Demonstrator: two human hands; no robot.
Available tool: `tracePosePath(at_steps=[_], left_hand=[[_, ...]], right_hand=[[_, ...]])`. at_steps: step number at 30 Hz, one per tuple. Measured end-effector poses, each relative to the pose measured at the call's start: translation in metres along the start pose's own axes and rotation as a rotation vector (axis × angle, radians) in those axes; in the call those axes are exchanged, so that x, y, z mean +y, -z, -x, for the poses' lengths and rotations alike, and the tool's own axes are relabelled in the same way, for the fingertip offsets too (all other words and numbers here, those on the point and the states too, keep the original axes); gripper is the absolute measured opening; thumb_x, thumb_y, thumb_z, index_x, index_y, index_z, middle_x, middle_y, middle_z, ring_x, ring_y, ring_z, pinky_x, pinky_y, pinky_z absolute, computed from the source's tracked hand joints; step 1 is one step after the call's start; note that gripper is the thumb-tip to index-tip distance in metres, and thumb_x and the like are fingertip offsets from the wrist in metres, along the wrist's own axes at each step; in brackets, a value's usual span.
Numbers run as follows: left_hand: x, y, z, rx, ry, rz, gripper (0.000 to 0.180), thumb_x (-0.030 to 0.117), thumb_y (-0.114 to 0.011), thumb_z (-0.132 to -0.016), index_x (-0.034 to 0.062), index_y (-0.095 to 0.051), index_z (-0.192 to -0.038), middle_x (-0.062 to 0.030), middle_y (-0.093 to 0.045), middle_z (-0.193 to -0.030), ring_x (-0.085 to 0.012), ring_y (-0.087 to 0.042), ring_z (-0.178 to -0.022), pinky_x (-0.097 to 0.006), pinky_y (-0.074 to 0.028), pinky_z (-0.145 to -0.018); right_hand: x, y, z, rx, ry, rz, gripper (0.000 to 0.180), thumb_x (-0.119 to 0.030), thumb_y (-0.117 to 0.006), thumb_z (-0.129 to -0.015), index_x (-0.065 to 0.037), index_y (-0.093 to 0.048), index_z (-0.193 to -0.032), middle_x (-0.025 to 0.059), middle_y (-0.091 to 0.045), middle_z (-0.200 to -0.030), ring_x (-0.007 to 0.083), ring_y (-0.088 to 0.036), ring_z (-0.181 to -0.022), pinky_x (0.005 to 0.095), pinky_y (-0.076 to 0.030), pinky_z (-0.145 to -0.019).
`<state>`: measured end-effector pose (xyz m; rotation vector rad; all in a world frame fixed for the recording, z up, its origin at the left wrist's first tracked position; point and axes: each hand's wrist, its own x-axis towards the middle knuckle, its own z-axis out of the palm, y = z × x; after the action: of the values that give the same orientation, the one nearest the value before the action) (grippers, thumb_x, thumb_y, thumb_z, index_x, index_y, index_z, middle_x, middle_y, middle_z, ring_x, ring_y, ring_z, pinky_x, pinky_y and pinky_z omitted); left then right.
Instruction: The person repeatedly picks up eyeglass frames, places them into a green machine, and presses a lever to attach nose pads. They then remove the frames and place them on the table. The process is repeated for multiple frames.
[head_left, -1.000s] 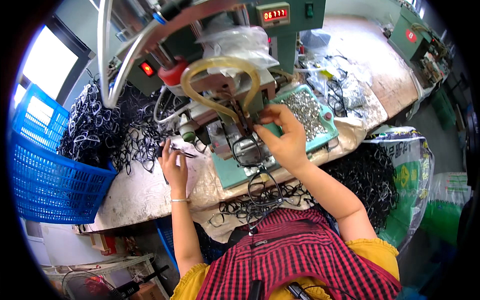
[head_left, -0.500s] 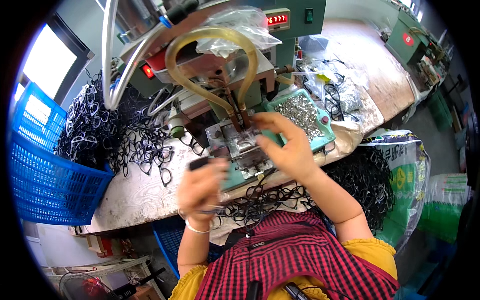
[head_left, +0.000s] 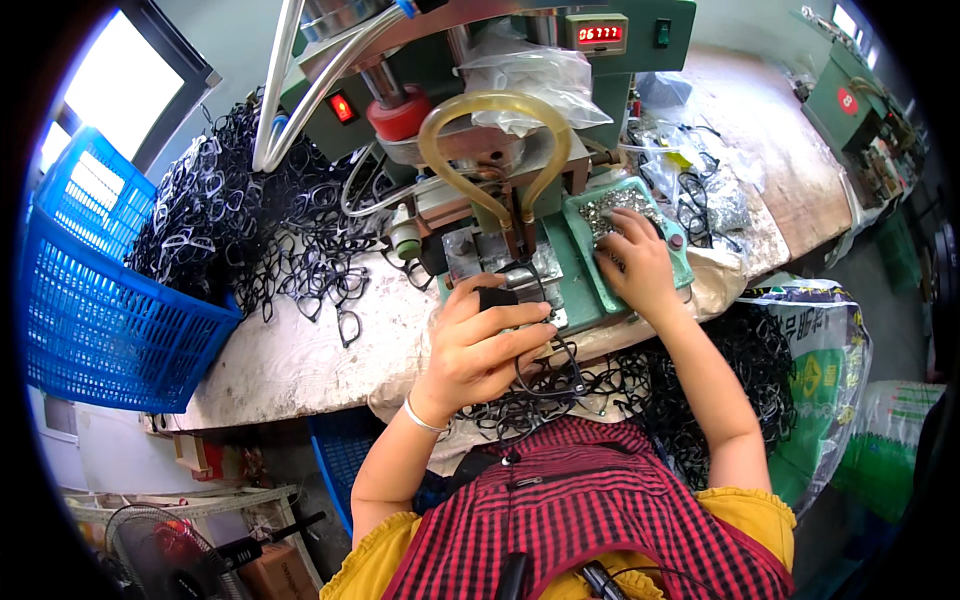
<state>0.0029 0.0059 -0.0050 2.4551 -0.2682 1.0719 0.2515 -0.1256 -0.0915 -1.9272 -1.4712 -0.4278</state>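
Note:
My left hand (head_left: 488,345) is closed on a black eyeglass frame (head_left: 572,372), whose rim hangs below the fingers at the front of the press. A small black block (head_left: 494,297) also sits in that hand, under the fingers. My right hand (head_left: 640,265) is over the green tray (head_left: 597,291), with curled fingers down among small metal parts (head_left: 622,200). What its fingertips pinch, if anything, is too small to make out. Between the hands is the machine's metal fixture (head_left: 548,266), partly covered by my left hand, with two nozzles (head_left: 517,240) pointing down at it.
A yellowish hose (head_left: 433,130) loops above the fixture. Black eyeglass frames (head_left: 310,270) heap up at the left beside a blue basket (head_left: 130,310). More frames (head_left: 740,370) fill a sack (head_left: 825,370) at the right. A fan (head_left: 160,550) stands at lower left.
My right hand has moved from the fixture to the tray of metal parts. My left hand has come right and forward to the fixture's front, and the frame in it now shows.

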Motion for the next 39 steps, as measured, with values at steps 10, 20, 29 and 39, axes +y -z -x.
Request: tracePosePath(at_steps=[10, 20, 29, 39], left_hand=[[0.026, 0.020, 0.100, 0.535, 0.331, -0.570, 0.023, -0.002, -0.053, -0.095, -0.0030, -0.062, -0.115, -0.0220, -0.066, -0.120, -0.0347, -0.063, -0.116, -0.044, -0.048, -0.105], [-0.165, 0.026, 0.096, 0.225, 0.991, -0.727, 0.018, 0.013, -0.074, -0.079, 0.0032, -0.072, -0.095, -0.0113, -0.066, -0.098, -0.0326, -0.061, -0.092, -0.041, -0.050, -0.082], [-0.181, 0.030, 0.171, 0.179, 1.114, -0.415, 0.022, 0.022, -0.081, -0.078, 0.0017, -0.073, -0.084, -0.0067, -0.067, -0.068, -0.0185, -0.061, -0.059, -0.032, -0.049, -0.059], [-0.111, 0.043, 0.128, 0.693, 1.131, 0.622, 0.009, 0.008, -0.058, -0.097, 0.0082, -0.052, -0.090, -0.0063, -0.063, -0.081, -0.0161, -0.062, -0.058, -0.024, -0.046, -0.050]], right_hand=[[0.012, 0.013, 0.027, 0.340, -0.695, -0.693, 0.017, -0.007, -0.064, -0.096, -0.003, -0.074, -0.110, 0.0014, -0.073, -0.101, 0.0091, -0.064, -0.092, 0.0252, -0.049, -0.084], [-0.016, -0.017, -0.013, 0.326, -0.643, -0.803, 0.014, -0.007, -0.070, -0.091, -0.002, -0.073, -0.104, 0.0035, -0.073, -0.095, 0.0110, -0.065, -0.087, 0.0251, -0.050, -0.081], [0.002, 0.031, 0.052, 0.287, -0.631, -0.325, 0.014, -0.004, -0.071, -0.085, -0.002, -0.075, -0.098, 0.0081, -0.073, -0.095, 0.0185, -0.068, -0.091, 0.0298, -0.050, -0.084], [-0.071, 0.022, -0.040, 0.210, -0.210, -0.660, 0.013, -0.001, -0.068, -0.081, -0.002, -0.073, -0.092, 0.0122, -0.071, -0.094, 0.0270, -0.068, -0.090, 0.0347, -0.052, -0.083]])
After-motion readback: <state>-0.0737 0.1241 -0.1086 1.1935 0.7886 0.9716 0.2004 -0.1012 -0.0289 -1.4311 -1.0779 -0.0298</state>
